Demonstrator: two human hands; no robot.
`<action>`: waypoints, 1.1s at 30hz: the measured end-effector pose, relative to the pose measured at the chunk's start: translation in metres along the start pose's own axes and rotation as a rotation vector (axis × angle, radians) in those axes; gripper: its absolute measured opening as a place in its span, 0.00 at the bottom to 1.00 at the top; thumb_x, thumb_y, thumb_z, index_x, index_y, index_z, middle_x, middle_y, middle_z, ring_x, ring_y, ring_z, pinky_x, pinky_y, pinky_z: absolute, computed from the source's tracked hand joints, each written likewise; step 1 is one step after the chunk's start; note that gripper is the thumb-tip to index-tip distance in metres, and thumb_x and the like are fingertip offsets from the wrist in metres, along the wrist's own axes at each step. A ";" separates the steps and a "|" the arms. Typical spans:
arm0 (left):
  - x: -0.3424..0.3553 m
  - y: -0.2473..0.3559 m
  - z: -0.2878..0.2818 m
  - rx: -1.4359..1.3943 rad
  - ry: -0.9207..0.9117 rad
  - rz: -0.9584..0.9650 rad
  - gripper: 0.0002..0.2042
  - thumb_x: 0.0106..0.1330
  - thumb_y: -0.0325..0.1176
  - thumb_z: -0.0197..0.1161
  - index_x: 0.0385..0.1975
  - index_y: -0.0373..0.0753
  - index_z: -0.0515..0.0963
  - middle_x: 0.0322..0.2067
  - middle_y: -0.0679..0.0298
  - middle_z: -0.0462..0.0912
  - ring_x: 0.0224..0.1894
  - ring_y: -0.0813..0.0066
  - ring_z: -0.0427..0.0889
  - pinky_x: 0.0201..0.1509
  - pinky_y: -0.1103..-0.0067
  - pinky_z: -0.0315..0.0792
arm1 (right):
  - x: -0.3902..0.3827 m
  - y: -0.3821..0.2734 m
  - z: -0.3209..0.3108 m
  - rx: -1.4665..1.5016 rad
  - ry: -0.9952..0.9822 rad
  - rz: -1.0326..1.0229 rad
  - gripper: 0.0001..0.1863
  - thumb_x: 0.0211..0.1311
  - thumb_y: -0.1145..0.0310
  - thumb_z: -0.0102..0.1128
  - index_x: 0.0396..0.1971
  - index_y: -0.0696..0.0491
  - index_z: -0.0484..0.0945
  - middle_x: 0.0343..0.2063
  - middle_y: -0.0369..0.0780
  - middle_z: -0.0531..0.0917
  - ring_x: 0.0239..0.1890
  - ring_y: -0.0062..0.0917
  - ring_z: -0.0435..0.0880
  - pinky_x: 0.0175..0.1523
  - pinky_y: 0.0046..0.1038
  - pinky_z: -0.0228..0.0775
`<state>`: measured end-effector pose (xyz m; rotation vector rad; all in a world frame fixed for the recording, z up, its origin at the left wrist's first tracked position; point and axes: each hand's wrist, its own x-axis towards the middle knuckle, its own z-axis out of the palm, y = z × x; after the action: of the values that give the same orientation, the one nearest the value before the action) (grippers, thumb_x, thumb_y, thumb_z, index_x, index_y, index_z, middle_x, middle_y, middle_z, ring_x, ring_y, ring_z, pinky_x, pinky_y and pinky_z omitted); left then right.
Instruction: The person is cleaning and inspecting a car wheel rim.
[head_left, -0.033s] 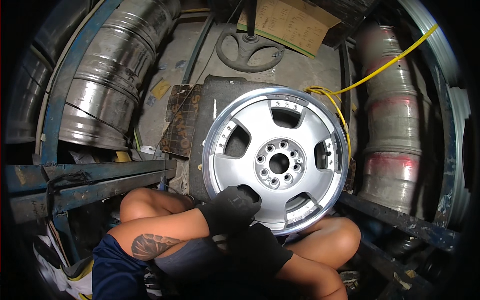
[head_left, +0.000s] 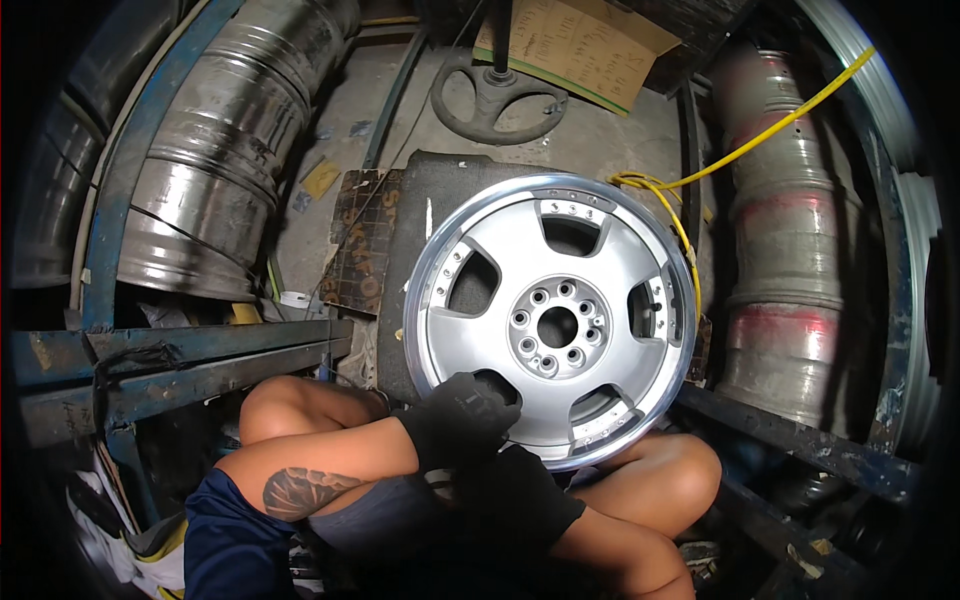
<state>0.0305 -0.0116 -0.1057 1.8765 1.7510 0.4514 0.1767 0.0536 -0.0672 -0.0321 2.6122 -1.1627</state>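
Note:
A silver alloy wheel rim with a polished outer lip lies face up in front of me, its near side by my bent legs. It has several spoke windows and small bolts along the lip. My left hand, in a black glove, is at the rim's near-left edge, fingers curled beside the window there. What it grips is hidden. Just below and to the right, my right hand, also in a black glove, is close against the near lip. Its fingers are lost in the dark.
Beneath the rim lies a dark grey mat. A steering wheel and cardboard are beyond it. Stacked metal wheel barrels stand left and right. A yellow hose runs behind the rim; blue metal frames flank me.

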 end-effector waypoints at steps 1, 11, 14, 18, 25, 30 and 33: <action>0.000 0.000 0.002 -0.001 -0.001 0.004 0.08 0.55 0.36 0.64 0.28 0.39 0.79 0.23 0.57 0.81 0.27 0.59 0.84 0.28 0.65 0.76 | 0.001 0.003 0.002 0.065 0.001 0.025 0.19 0.67 0.54 0.53 0.36 0.55 0.82 0.28 0.47 0.84 0.30 0.41 0.87 0.33 0.40 0.79; -0.002 0.002 -0.003 0.117 0.009 0.039 0.06 0.55 0.35 0.63 0.28 0.41 0.81 0.23 0.60 0.82 0.26 0.62 0.84 0.29 0.67 0.76 | 0.005 0.002 -0.002 0.131 0.100 -0.038 0.17 0.63 0.57 0.58 0.40 0.57 0.80 0.30 0.48 0.84 0.31 0.42 0.86 0.34 0.41 0.78; -0.001 -0.001 0.000 0.090 -0.045 0.020 0.07 0.56 0.36 0.63 0.29 0.40 0.80 0.25 0.60 0.82 0.29 0.61 0.85 0.30 0.67 0.77 | 0.003 0.000 -0.005 0.060 0.057 -0.033 0.16 0.63 0.57 0.58 0.36 0.56 0.81 0.28 0.47 0.84 0.30 0.41 0.86 0.33 0.40 0.78; 0.000 -0.001 -0.008 0.034 -0.106 0.052 0.09 0.57 0.37 0.63 0.32 0.39 0.80 0.29 0.59 0.82 0.32 0.60 0.85 0.32 0.66 0.78 | 0.004 -0.004 -0.012 0.017 0.061 -0.045 0.16 0.63 0.56 0.58 0.32 0.56 0.82 0.28 0.46 0.83 0.29 0.41 0.85 0.32 0.39 0.77; 0.000 0.000 -0.007 0.092 -0.105 0.044 0.10 0.57 0.37 0.62 0.34 0.39 0.79 0.30 0.61 0.83 0.32 0.62 0.85 0.33 0.66 0.79 | 0.004 -0.003 -0.010 0.034 0.140 -0.050 0.18 0.63 0.54 0.58 0.28 0.55 0.82 0.24 0.45 0.83 0.26 0.40 0.85 0.30 0.39 0.76; 0.002 0.001 -0.011 0.112 -0.168 0.009 0.08 0.57 0.33 0.62 0.34 0.39 0.79 0.30 0.61 0.84 0.33 0.63 0.86 0.33 0.68 0.79 | 0.003 -0.004 -0.008 -0.010 0.090 -0.006 0.18 0.63 0.54 0.58 0.28 0.54 0.82 0.23 0.44 0.83 0.25 0.38 0.85 0.29 0.39 0.75; 0.003 0.001 -0.010 0.100 -0.157 -0.004 0.07 0.57 0.33 0.62 0.31 0.39 0.80 0.29 0.60 0.84 0.33 0.62 0.86 0.33 0.68 0.79 | 0.004 -0.005 -0.009 -0.039 0.078 -0.011 0.17 0.63 0.54 0.58 0.28 0.54 0.83 0.23 0.44 0.83 0.25 0.38 0.85 0.29 0.39 0.76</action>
<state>0.0253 -0.0074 -0.0973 1.9204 1.7001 0.2115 0.1698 0.0562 -0.0586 -0.0098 2.7058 -1.1387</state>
